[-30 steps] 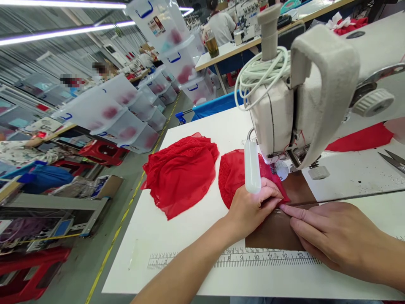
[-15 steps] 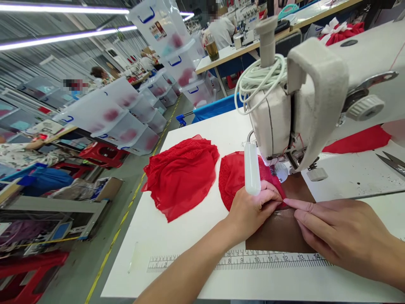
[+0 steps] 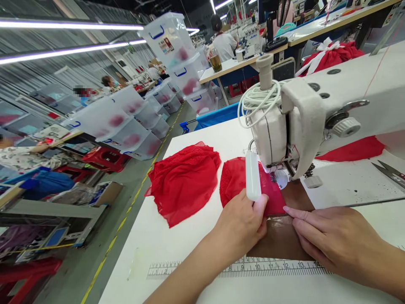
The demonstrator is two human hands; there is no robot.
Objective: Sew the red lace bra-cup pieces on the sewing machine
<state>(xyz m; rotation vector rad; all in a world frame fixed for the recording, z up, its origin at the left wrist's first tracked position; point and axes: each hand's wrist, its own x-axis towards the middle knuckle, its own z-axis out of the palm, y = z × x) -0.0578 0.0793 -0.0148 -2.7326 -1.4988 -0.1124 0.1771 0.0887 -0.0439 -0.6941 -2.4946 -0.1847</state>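
A piece of sheer red fabric [image 3: 234, 177] lies under the head of a white sewing machine [image 3: 272, 131], its near edge over a brown plate [image 3: 278, 236]. At that near edge my left hand [image 3: 242, 219] is closed, thumb on the fabric and fingers curled, partly hidden. The tip of my right hand's [image 3: 335, 236] outstretched index finger touches the fabric's near right corner; its other fingers rest half bent on the brown plate. A white rod-shaped part [image 3: 253, 177] hangs just above my left hand. Another crumpled red piece [image 3: 186, 181] lies to the left.
A ruler strip [image 3: 177, 270] runs along the table's [image 3: 152, 249] front. Scissors [image 3: 390, 171] lie at the right, near more red fabric [image 3: 354, 150]. Clear plastic boxes [image 3: 169, 42] are stacked beyond the table. Other people sit at machines farther off.
My left hand has drawn back left from the fabric's corner, its fingers now more curled, uncovering more of the near edge. My right fingertip stays at the corner. The camera view has shifted slightly.
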